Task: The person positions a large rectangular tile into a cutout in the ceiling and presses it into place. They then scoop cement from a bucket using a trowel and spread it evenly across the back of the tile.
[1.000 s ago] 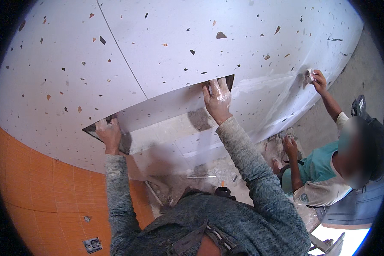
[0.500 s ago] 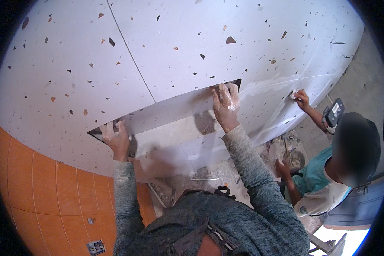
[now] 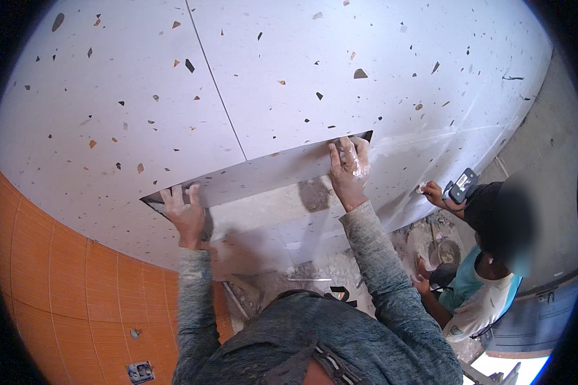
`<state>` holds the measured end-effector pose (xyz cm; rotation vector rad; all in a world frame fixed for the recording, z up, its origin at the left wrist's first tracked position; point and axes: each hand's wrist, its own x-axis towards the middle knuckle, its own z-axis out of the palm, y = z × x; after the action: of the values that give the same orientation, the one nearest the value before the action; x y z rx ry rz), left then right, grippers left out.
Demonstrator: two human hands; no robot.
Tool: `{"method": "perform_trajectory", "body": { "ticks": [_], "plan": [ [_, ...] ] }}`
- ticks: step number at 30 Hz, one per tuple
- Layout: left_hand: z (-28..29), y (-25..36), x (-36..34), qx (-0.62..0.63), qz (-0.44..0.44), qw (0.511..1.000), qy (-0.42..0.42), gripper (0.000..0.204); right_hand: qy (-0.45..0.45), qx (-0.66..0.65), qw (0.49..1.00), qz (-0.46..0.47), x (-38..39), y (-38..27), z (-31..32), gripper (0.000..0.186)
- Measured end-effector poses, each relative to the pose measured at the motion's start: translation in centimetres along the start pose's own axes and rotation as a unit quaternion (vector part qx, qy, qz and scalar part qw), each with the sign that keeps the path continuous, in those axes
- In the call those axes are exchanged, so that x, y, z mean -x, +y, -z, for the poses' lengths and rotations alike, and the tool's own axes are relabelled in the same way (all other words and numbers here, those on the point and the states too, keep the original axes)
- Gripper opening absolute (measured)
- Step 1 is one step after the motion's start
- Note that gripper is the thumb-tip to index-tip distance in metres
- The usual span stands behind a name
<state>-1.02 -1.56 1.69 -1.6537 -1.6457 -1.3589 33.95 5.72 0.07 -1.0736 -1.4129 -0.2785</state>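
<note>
A long recess is set in a white speckled wall, with a speckled strip running along its inside. My left hand rests at the recess's left end, its fingers spread and touching the strip. At the right end is my right hand, smeared with white and bent at the knuckles, with fingers apart and tips inside the opening. Neither hand appears wrapped round anything, though the fingertips are partly hidden. Below the strip lies a pale, dusty patch with a dark shadow at each side.
To the right a co-worker in a turquoise and white shirt holds a small white wad to the wall. A bucket stands by that person amid rubble. Orange tiles with an electrical box cover the left wall.
The view has shifted slightly, so the wall sits lower and further right. My hands keep their places at the recess. The co-worker has leaned toward the wall and the wad is lower.
</note>
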Motion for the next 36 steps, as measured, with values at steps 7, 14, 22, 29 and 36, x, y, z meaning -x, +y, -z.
{"method": "perform_trajectory", "body": {
  "ticks": [7, 14, 22, 29, 36],
  "plan": [
    [0.0, -0.4, 0.0, 0.025, 0.019, 0.999, -0.006, 0.035, 0.013, -0.008, 1.000, 0.003, 0.1, -0.5, -0.3, 0.031],
    [-0.4, 0.6, -0.1, 0.020, -0.013, 0.997, 0.074, 0.029, 0.015, -0.017, 1.000, 0.020, -0.4, -0.6, -0.1, 0.033],
    [0.1, 0.5, -0.2, 0.017, 0.020, 1.000, -0.010, 0.032, 0.021, -0.031, 0.999, 0.004, 0.1, -0.4, -0.3, 0.035],
    [-0.4, 2.3, -0.7, -0.042, -0.027, 0.997, -0.053, 0.035, -0.174, -0.379, 0.762, -0.495, 9.4, -0.1, -2.9, 0.033],
    [-0.9, 0.9, -1.1, 0.005, -0.018, 0.998, -0.054, 0.029, -0.121, -0.560, 0.419, -0.704, 14.1, 5.9, -11.2, 0.038]
  ]
}}
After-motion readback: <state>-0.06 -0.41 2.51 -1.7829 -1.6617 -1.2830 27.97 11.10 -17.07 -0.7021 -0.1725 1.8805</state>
